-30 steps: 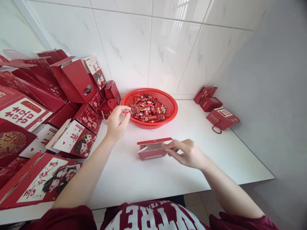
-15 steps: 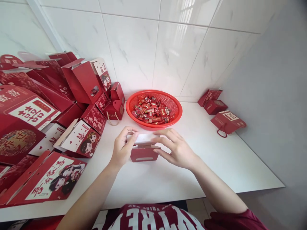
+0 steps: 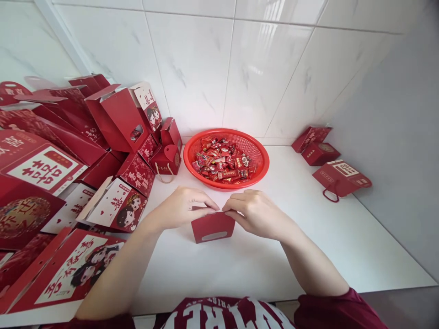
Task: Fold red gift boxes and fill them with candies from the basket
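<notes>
Two hands show in head view, L hand (image 3: 187, 206) and R hand (image 3: 255, 212), each w/ thumb and fingers closed together on top edge of small red box (image 3: 213, 226). This box is upright on white table (image 3: 260, 265), in front of the person, near side of red basket (image 3: 226, 186), not touching it. I think the grip is high, one hand beside the other, b/c the top edges must be pressed together evenly and thin card can bend if squeezed hard. Basket w/ wrapped sweets (image 3: 222, 161) is prob. placed centrally so both hands can reach it. Many boxes are crowded in pile (image 3: 120, 119) at L side, maybe to leave working space in middle; rope-handle box (image 3: 167, 160) is at its edge, near basket. At R side, by grey wall (image 3: 394, 137), are bag w/ red handle (image 3: 339, 177) and two red boxes (image 3: 320, 153), well apart from hands.

Hidden: inside and far side of small box, so contents cannot be told. Fingertips cover part of its top edge, so I can't tell if it's fully closed. Pale oval low on its front: cut-out or print, unclear. Pile is cut off by L picture edge, partly covered by L forearm; shirt (image 3: 219, 315) lettering also cut.
</notes>
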`<state>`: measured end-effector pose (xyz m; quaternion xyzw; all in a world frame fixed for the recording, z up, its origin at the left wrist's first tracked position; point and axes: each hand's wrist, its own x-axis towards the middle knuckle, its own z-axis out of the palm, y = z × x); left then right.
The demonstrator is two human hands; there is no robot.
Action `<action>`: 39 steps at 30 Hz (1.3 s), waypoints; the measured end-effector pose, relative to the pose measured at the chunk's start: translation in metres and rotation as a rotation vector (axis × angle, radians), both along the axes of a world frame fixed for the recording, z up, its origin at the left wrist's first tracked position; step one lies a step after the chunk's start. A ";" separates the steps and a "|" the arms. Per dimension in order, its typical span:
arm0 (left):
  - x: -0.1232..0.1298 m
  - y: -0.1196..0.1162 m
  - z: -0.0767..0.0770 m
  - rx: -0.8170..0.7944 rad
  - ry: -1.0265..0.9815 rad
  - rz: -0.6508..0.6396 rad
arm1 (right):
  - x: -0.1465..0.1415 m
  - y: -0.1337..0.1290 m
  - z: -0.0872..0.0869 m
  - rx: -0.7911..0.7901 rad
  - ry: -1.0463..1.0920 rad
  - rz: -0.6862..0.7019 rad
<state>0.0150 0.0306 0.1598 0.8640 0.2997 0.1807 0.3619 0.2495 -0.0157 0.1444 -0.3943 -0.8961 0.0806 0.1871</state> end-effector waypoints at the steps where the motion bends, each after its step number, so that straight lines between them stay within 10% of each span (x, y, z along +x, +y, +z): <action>1: 0.001 0.004 0.005 -0.014 0.030 -0.030 | 0.001 0.002 0.002 -0.026 0.002 -0.001; 21: -0.011 0.000 0.009 0.167 0.333 -0.080 | 0.010 0.017 0.004 -0.308 0.100 0.212; 27: -0.024 -0.003 0.009 0.177 0.369 -0.108 | 0.017 0.009 0.009 -0.325 -0.046 0.052; 39: 0.007 -0.007 0.006 0.177 0.288 0.170 | -0.024 0.003 -0.016 0.117 -0.113 -0.401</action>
